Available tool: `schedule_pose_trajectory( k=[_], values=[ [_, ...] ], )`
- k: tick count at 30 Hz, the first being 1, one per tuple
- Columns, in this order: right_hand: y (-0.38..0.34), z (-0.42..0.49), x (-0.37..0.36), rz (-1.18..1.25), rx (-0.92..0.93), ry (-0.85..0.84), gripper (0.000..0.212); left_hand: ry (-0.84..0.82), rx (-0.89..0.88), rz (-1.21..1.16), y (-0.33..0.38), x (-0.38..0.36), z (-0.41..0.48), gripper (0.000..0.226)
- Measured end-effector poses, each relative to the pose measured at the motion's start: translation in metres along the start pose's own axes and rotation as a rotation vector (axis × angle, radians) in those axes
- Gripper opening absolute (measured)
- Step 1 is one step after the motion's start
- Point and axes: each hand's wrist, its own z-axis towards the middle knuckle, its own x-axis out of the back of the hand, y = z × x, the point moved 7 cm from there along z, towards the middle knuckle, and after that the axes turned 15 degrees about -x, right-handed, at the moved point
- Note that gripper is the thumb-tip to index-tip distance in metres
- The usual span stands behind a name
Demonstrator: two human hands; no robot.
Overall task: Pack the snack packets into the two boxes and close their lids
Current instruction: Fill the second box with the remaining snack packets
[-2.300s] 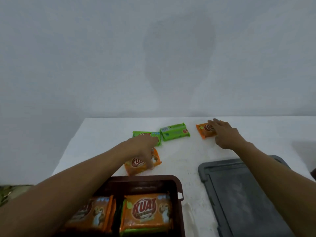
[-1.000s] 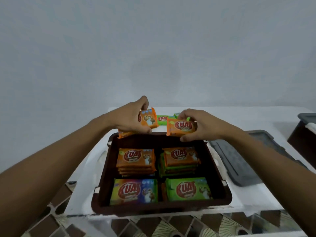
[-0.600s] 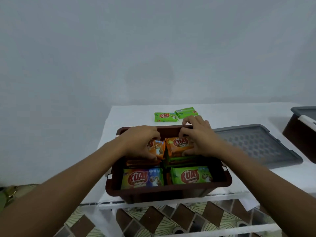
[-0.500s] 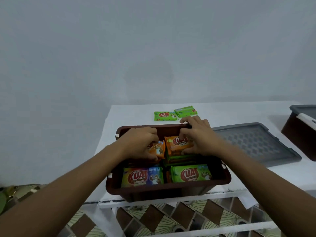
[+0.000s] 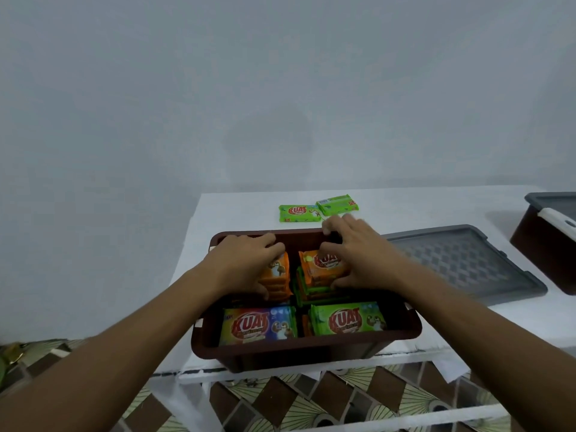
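Observation:
A brown box (image 5: 305, 347) stands open at the table's near edge, holding stacks of snack packets. My left hand (image 5: 246, 265) grips an orange packet (image 5: 278, 272) on top of the back-left stack. My right hand (image 5: 358, 254) holds another orange packet (image 5: 321, 265) on the back-right stack, thumb at its near edge and fingers reaching over to the far rim. A multicoloured packet (image 5: 258, 326) and a green packet (image 5: 347, 320) lie on top at the front. Two green packets (image 5: 299, 212) (image 5: 337, 204) lie on the table behind the box.
A grey lid (image 5: 467, 260) lies flat on the white table (image 5: 237, 210) right of the box. A second brown box (image 5: 544, 247) with a grey top and a white latch sits at the right edge. Patterned floor tiles (image 5: 280, 397) show below the table.
Both hands picked orange packets off the table, carried them over the box and lowered them onto the two back stacks. In the last half second they barely moved.

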Motion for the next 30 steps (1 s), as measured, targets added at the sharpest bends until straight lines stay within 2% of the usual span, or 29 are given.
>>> schedule_pose_trajectory(
  k=[4, 10, 16, 30],
  values=[
    [0.001, 0.000, -0.006, 0.075, -0.043, -0.143, 0.054, 0.021, 0.029, 0.001, -0.003, -0.004, 0.000, 0.077],
    [0.001, 0.000, -0.006, 0.084, -0.042, -0.128, 0.047, 0.064, 0.037, 0.026, -0.001, 0.000, -0.003, 0.076],
    [-0.005, 0.011, -0.013, -0.061, -0.069, -0.150, 0.078, 0.056, 0.053, 0.020, -0.002, -0.003, -0.003, 0.085],
    [-0.006, 0.008, -0.013, -0.056, -0.069, -0.157, 0.075, 0.048, 0.102, 0.032, -0.003, -0.003, -0.006, 0.081]
  ],
)
